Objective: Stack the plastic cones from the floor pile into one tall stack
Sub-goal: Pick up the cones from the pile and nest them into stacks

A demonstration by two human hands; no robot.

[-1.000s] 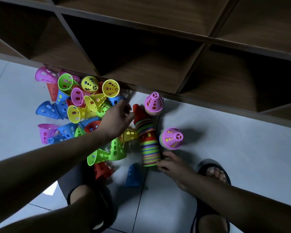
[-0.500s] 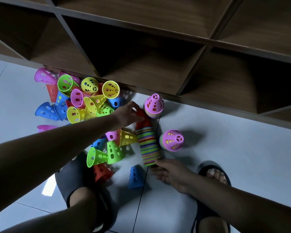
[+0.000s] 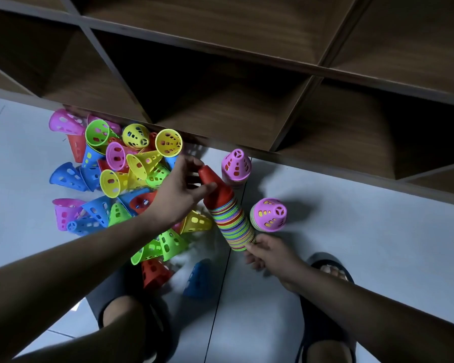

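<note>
A: Left hand?
B: Left hand (image 3: 180, 191) comes in from the left of the tall stack (image 3: 232, 221), forearm stretched long, wrist bent a little. Fingers and thumb curl round the red top cone (image 3: 209, 176) at the stack's tip, thumb on the near side.

A: Right?
B: Right hand (image 3: 270, 254) is at the stack's bottom end, forearm coming in from the stack's right. Thumb tip is on the lowest rim and the fingers are curled under the base. It's holding it in a narrow grip.

A: Stack upright?
B: No, it's tilted, with the tip leaning away from the person and to the left. Many coloured rims, nested tight. Cannot tell if the base touches the floor (image 3: 364, 244).

A: Loose cones?
B: Pile of loose cones (image 3: 121, 166) left of the stack: pink, blue, yellow, green, red, lying all ways. Green cones (image 3: 168, 243) and a yellow cone (image 3: 197, 221) are just left of the stack's lower half. A blue cone (image 3: 199, 280) and a red cone (image 3: 154, 271) lie nearer the person than the base, blurred.

A: Right of it?
B: Far pink-topped stack (image 3: 236, 163) just right of the tip. Near pink-topped stack (image 3: 269, 214) just right of the stack's middle; touching or not, cannot tell.

A: Rest?
B: Wooden shelf unit (image 3: 220, 113) beyond the stack, with open compartments. A sandalled foot (image 3: 330, 268) right of the base.
</note>
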